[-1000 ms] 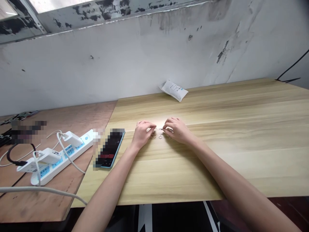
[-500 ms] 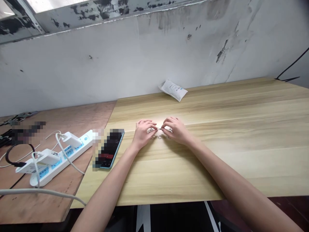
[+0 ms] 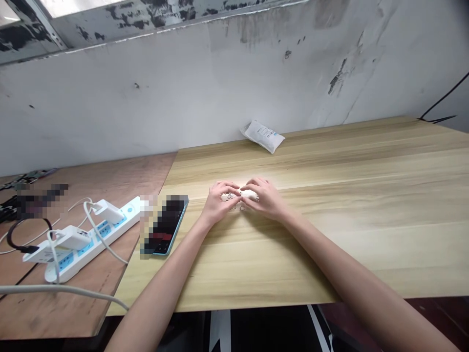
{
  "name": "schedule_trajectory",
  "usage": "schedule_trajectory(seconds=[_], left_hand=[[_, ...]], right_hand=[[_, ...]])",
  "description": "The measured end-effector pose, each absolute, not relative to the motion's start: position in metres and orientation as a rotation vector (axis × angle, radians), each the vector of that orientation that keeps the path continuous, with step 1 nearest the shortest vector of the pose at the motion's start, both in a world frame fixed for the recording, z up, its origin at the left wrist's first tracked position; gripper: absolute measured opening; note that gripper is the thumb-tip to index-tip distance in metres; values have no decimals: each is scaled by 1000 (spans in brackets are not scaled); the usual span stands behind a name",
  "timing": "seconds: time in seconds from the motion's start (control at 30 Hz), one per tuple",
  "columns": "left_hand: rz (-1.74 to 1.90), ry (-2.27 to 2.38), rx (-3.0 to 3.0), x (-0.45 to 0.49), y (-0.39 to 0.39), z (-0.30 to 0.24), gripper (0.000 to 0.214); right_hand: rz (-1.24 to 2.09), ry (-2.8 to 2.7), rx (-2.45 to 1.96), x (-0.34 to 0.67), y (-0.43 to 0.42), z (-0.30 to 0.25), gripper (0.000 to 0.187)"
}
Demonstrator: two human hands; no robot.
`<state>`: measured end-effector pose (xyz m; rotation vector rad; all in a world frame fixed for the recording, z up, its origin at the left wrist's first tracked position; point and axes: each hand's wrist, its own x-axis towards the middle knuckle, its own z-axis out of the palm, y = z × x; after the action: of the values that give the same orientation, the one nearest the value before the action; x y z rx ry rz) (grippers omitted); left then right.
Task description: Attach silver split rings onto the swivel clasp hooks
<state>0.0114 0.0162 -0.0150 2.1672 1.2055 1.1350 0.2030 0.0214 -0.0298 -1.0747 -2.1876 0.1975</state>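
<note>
My left hand (image 3: pixel 217 201) and my right hand (image 3: pixel 266 199) meet over the wooden table (image 3: pixel 286 264), thumbs and index fingers curved toward each other. A small dark metal ring (image 3: pixel 240 193) is pinched where the fingertips come together; fingers cover most of it. Loose small rings (image 3: pixel 242 208) lie on the table just below the fingertips. More small rings (image 3: pixel 230 196) show in the gap between my left thumb and index finger. Their exact shape is too small to make out.
A phone (image 3: pixel 168 225) lies left of my left forearm. Further left, a white power strip (image 3: pixel 110 239) with plugged-in chargers and cables rests on a brown board (image 3: pixel 146 168). A white packet (image 3: pixel 264 137) sits at the back against the wall (image 3: pixel 205 93).
The fingertips of both hands have come closer together. My right thumb and index finger are spread a little wider than before. The rest looks the same.
</note>
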Motion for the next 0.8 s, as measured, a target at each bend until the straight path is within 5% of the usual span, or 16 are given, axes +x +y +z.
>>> schedule_trajectory(seconds=[0.8], left_hand=[[1337,1228,1946,15,14,-12,7]], right_hand=[[252,-2174,-964,195,22,-36,24]])
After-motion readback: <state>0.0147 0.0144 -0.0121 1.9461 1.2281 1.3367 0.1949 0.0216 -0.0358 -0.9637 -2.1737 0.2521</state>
